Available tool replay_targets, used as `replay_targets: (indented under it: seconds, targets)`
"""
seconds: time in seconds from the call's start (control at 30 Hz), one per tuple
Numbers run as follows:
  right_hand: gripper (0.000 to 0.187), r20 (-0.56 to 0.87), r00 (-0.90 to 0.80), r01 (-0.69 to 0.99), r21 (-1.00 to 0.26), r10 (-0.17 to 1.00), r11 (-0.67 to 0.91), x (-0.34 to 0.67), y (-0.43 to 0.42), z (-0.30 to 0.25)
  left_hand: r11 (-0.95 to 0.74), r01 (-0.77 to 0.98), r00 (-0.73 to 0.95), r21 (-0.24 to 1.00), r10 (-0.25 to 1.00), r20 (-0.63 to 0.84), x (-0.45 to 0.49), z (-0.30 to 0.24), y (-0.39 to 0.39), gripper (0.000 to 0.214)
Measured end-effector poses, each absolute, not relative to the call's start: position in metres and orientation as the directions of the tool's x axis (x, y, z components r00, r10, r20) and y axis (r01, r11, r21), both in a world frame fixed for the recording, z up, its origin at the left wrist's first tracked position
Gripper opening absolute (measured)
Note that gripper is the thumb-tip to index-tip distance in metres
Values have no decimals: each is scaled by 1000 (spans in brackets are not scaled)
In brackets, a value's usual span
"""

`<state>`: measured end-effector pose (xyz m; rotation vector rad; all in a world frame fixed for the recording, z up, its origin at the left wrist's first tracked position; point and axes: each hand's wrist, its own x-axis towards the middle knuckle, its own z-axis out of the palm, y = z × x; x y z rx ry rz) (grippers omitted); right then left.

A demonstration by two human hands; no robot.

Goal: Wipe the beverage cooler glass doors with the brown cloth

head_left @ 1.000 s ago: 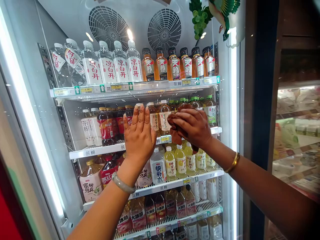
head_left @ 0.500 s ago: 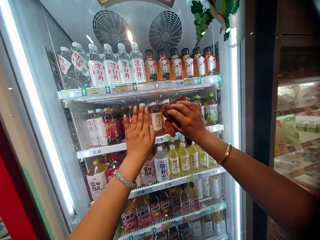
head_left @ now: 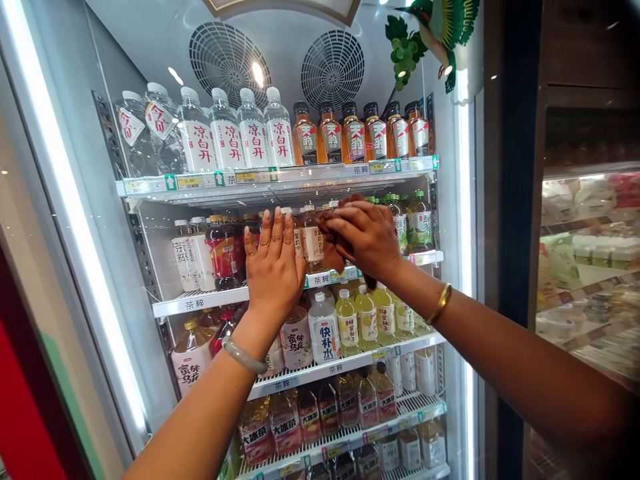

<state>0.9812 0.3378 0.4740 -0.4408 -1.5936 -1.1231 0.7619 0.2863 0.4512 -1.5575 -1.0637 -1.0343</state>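
My left hand (head_left: 273,267) lies flat with its fingers stretched up against the glass door (head_left: 380,73) of a drinks fridge. It holds nothing, and a pale bangle circles that wrist. To its right, my right hand (head_left: 369,240) is closed round a crumpled brown cloth (head_left: 334,257), which it presses to the glass. Part of the cloth hangs below the fingers, and the rest is hidden by the hand. On that wrist sits a gold bangle (head_left: 441,303). Behind the glass, tea bottles (head_left: 313,243) on the second shelf are partly covered by both hands.
Inside the fridge, shelves (head_left: 345,172) carry rows of bottles, with clear water bottles (head_left: 253,137) at the top left. Grape (head_left: 403,53) and bird (head_left: 443,30) decorations are at the upper right. A dark frame (head_left: 517,200) separates this fridge from another display on the right.
My right hand and the cloth have shifted slightly left across the glass. My left hand stays flat at nearly the same place. The view has tilted a little.
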Motion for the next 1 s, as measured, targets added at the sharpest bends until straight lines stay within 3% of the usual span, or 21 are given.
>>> replay_targets:
  seconds: [0.1, 0.33, 0.4, 0.5, 0.57, 0.77, 0.83, 1.0]
  targets:
    - [29, 948, -244, 781, 317, -205, 538, 950, 329, 486, -152, 957, 270, -248, 150, 951, 760, 451, 285, 70]
    - [26, 793, -494, 636, 609, -358, 473, 965, 335, 454, -140, 952, 291, -271, 141, 946, 751, 450, 283, 71]
    - [25, 821, -455, 670, 570, -343, 476, 973, 339, 463, -148, 952, 289, -269, 134, 948, 750, 448, 284, 72]
    - [28, 922, -288, 757, 384, -258, 528, 955, 336, 486, -155, 953, 279, -259, 120, 953, 748, 445, 286, 74]
    - [31, 945, -250, 769, 326, -211, 549, 934, 329, 490, -151, 953, 280, -263, 108, 954, 748, 443, 287, 76]
    - [26, 804, -459, 648, 594, -378, 476, 943, 328, 456, -116, 958, 274, -263, 102, 956, 749, 441, 289, 71]
    - [24, 787, -481, 635, 616, -385, 466, 957, 333, 457, -98, 960, 271, -261, 101, 957, 751, 440, 289, 71]
    - [24, 935, -206, 743, 341, -288, 576, 934, 330, 478, -55, 969, 246, -243, 72, 967, 751, 439, 291, 76]
